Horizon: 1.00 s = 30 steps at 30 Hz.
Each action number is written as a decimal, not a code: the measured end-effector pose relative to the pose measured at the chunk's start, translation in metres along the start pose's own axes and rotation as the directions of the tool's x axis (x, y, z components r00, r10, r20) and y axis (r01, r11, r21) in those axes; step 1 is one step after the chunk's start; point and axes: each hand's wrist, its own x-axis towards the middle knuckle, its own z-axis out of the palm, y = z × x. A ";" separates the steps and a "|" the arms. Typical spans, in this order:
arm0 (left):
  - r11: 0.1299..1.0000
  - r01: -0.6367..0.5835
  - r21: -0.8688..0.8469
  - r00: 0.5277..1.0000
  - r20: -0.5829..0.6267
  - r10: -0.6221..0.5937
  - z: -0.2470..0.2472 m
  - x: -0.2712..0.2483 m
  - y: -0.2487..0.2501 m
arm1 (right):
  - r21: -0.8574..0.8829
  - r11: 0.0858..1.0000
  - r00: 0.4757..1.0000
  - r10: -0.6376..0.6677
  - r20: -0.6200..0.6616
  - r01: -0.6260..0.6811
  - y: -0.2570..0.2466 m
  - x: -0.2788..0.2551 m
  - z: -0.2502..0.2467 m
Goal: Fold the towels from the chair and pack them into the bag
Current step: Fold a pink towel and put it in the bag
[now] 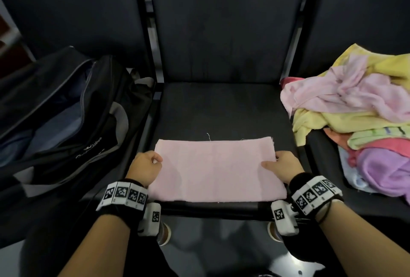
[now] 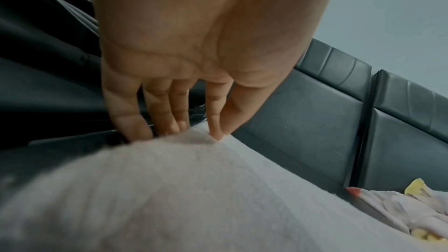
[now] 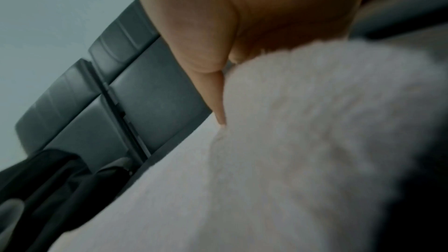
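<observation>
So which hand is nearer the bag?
Left. The left hand grips the pink towel's left edge, on the side next to the bag. The right hand holds the towel's opposite edge, nearer the towel pile.

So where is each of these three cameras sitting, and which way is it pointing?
Head: worn on the head, looking forward and down at the pink towel on the seat, the bag and the towel pile; both forearms show, with the left hand and right hand.
Left wrist: looks along the palm at the fingers on the towel's edge.
Right wrist: same, from the opposite edge; a thumb shows.
Shared: all three see the pink towel.
</observation>
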 end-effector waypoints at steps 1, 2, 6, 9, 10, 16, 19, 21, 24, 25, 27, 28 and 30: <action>1.000 0.009 -0.002 1.000 0.004 -0.009 0.002 0.000 0.000 | 0.055 0.998 1.000 0.003 0.017 -0.004 0.000 -0.002 -0.001; 1.000 0.014 -0.003 1.000 0.010 -0.014 0.004 0.000 0.001 | 0.125 0.992 1.000 0.005 0.027 -0.009 0.000 -0.004 -0.004; 0.998 -0.056 -0.008 0.994 0.096 0.056 0.018 -0.006 0.012 | 0.317 0.948 0.998 0.042 -0.048 -0.024 0.004 -0.008 -0.040; 0.991 -0.129 -0.024 0.975 0.178 0.131 0.032 -0.011 0.025 | 0.381 0.920 0.993 0.112 -0.045 -0.087 0.006 -0.013 -0.064; 0.991 -0.130 -0.027 0.975 0.179 0.132 0.034 -0.012 0.028 | 0.418 0.903 0.993 0.113 -0.016 -0.096 0.004 -0.016 -0.068; 0.977 -0.147 -0.152 0.986 0.051 0.156 0.026 -0.017 0.044 | 0.553 0.832 0.990 -0.030 0.137 -0.051 -0.042 -0.038 -0.060; 0.898 -0.078 -0.432 0.985 0.106 0.137 0.023 -0.026 0.056 | 0.567 0.823 0.977 -0.089 0.195 -0.038 -0.081 -0.050 -0.035; 0.812 0.044 -0.582 0.981 0.180 0.076 0.021 -0.032 0.061 | 0.568 0.822 0.964 -0.131 0.231 -0.025 -0.105 -0.057 -0.012; 0.730 0.159 -0.664 0.967 0.253 0.019 0.020 -0.037 0.062 | 0.540 0.842 0.937 -0.202 0.286 0.017 -0.135 -0.067 0.026; 0.711 0.183 -0.679 0.963 0.271 0.011 0.020 -0.037 0.062 | 0.544 0.839 0.920 -0.237 0.313 0.031 -0.141 -0.071 0.038; 0.695 0.225 -0.683 0.953 0.303 -0.011 0.022 -0.035 0.059 | 0.570 0.822 0.887 -0.274 0.371 0.016 -0.145 -0.076 0.055; 0.702 0.245 -0.669 0.948 0.315 -0.031 0.024 -0.035 0.058 | 0.563 0.827 0.885 -0.266 0.381 0.006 -0.142 -0.077 0.060; 0.739 0.243 -0.629 0.950 0.308 -0.050 0.027 -0.034 0.057 | 0.517 0.855 0.903 -0.244 0.353 0.029 -0.131 -0.075 0.061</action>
